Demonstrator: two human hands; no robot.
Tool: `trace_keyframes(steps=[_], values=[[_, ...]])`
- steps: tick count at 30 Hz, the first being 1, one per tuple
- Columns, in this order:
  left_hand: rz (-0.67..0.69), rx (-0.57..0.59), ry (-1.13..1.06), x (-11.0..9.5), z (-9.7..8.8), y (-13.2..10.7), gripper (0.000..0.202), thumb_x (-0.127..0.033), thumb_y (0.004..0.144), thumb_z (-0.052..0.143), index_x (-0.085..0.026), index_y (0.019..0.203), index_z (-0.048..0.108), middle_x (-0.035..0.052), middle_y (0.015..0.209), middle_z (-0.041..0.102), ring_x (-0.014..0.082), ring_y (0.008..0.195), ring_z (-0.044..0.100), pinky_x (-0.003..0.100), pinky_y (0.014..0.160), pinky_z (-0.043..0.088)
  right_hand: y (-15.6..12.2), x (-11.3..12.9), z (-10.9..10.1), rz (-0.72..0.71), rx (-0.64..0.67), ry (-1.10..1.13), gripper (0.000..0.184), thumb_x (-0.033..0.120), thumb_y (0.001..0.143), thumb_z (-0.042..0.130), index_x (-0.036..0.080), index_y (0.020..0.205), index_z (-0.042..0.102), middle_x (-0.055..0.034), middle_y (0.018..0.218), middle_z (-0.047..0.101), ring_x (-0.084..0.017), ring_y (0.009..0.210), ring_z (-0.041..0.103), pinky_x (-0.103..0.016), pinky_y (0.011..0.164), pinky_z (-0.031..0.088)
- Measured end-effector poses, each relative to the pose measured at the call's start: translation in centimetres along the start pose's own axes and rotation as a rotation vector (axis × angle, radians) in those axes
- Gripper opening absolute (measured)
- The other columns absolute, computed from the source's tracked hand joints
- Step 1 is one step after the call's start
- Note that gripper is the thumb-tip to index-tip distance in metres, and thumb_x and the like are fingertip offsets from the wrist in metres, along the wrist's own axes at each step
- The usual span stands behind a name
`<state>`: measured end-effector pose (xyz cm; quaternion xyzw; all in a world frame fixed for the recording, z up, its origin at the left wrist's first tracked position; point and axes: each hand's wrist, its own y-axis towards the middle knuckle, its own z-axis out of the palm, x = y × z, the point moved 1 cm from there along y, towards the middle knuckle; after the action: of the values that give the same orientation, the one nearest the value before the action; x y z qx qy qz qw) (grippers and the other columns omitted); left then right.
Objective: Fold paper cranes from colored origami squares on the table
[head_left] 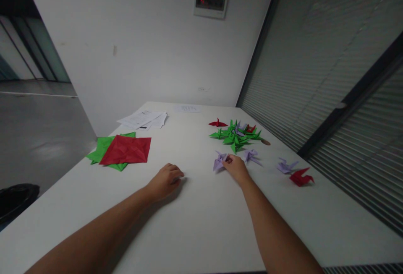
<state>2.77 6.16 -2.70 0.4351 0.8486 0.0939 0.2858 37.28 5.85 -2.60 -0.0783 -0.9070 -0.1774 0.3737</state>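
Observation:
My right hand (pixel 236 166) pinches the edge of a light purple paper crane (pixel 219 161) at the table's middle. A second purple crane (pixel 251 155) sits just beyond that hand, to its right. Loosely bent, my left hand (pixel 166 180) rests on the white table (pixel 189 232) with nothing in it. Behind my right hand lies a heap of mostly green paper cranes (pixel 234 136), with some red and purple ones among them. Farther right, another purple crane (pixel 286 165) stands beside a red crane (pixel 301 177).
Creased red paper (pixel 128 150) overlaps green sheets (pixel 102 150) on the left. Printed papers (pixel 143 118) lie behind them. A lone red crane (pixel 218 123) and a small brown disc (pixel 266 142) flank the heap. Blinds (pixel 330 68) border the right; a black-rimmed bin (pixel 19 188) stands lower left.

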Motion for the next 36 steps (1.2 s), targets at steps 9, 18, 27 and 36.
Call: trace_keyframes(steps=[9,18,27,36], values=[[-0.009,0.030,-0.002,-0.1,-0.1,-0.1,0.029,-0.010,0.086,0.062,-0.020,0.109,0.076,0.0113,0.103,0.073,0.0248,0.099,0.064,0.038,0.090,0.052,1.1,-1.9,-1.5,0.104,-0.133,-0.087,0.012,0.029,0.073,0.067,0.017,0.072,0.068,-0.0070,0.067,0.073,-0.022,0.063,0.066,-0.028,0.057,0.044],[0.017,0.028,-0.007,-0.1,0.0,0.0,0.027,-0.010,0.086,0.062,-0.020,0.107,0.075,0.0113,0.101,0.073,0.0246,0.098,0.064,0.038,0.089,0.052,1.9,-3.0,-1.6,0.158,-0.240,-0.162,0.010,0.027,0.073,0.065,0.019,0.069,0.069,-0.0101,0.071,0.076,-0.024,0.064,0.068,-0.030,0.057,0.045],[0.032,0.048,-0.004,-0.3,0.0,0.0,0.026,-0.011,0.088,0.060,-0.021,0.106,0.075,0.0106,0.099,0.073,0.0237,0.097,0.064,0.036,0.087,0.052,4.2,-4.2,-2.6,0.164,-0.240,-0.294,0.010,0.026,0.072,0.069,0.019,0.064,0.069,-0.0082,0.069,0.075,-0.022,0.064,0.065,-0.029,0.058,0.043],[0.044,0.073,-0.011,-0.5,-0.3,0.0,0.023,-0.012,0.090,0.058,-0.020,0.103,0.075,0.0111,0.098,0.072,0.0232,0.096,0.065,0.034,0.086,0.051,6.6,-5.8,-4.8,0.236,-0.218,-0.346,0.012,0.023,0.074,0.069,0.019,0.063,0.069,-0.0052,0.054,0.066,-0.021,0.057,0.063,-0.028,0.056,0.041]])
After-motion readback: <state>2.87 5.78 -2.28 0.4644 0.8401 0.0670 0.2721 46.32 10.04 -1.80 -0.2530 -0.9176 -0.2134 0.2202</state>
